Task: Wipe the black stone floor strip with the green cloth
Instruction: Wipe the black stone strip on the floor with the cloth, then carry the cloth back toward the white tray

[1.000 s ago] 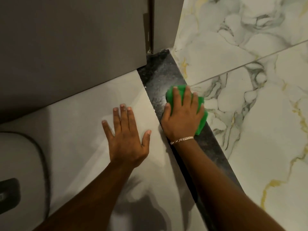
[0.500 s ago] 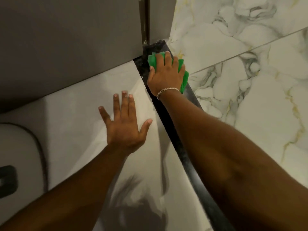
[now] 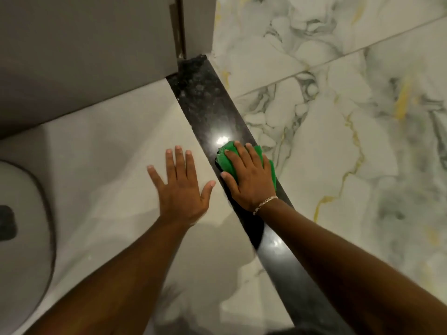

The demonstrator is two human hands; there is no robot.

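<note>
A black stone floor strip [image 3: 208, 102] runs from the grey door frame at the top down toward the bottom right. Its far end looks dusty and speckled; the middle shines with a light glare. The green cloth [image 3: 226, 158] lies on the strip's middle, mostly covered by my right hand [image 3: 250, 181], which presses flat on it with fingers spread; a bracelet circles that wrist. My left hand [image 3: 181, 187] rests flat and spread on the cream tile just left of the strip, holding nothing.
A grey door or panel [image 3: 84, 49] and frame stand at the top left. White marble tile with grey and gold veins [image 3: 338, 117] lies right of the strip. A white rounded object with a dark patch [image 3: 21, 238] sits at the left edge.
My right hand slid the cloth up to the strip's far end by the door frame, then pulled it back down to the middle. My left hand stayed planted on the cream tile.
</note>
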